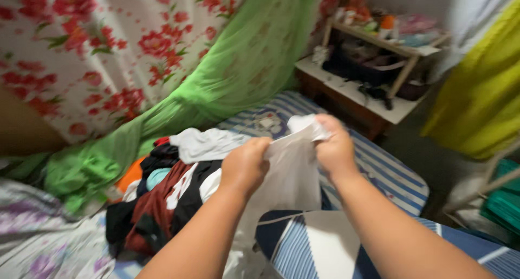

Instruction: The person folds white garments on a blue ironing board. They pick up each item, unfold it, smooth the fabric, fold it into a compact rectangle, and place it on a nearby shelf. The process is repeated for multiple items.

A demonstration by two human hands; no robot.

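Note:
Both my hands grip the top edge of a white garment (pixel 292 176) that hangs down between them over the bed. My left hand (pixel 246 165) pinches its left corner, and my right hand (pixel 334 149) clutches the right corner, a little higher. Just to the left lies a heap of mixed clothes (pixel 157 198) in dark red, black, white and orange. The heap rests on a blue-and-white striped bed sheet (pixel 390 176).
A green mesh net (pixel 238 68) drapes down in front of a red-flowered curtain (pixel 108 46). A low wooden shelf (pixel 374 89) with bottles and bags stands at the back right. A yellow-green cloth (pixel 482 95) hangs at the right. A purple-flowered cloth (pixel 43 241) lies at the bottom left.

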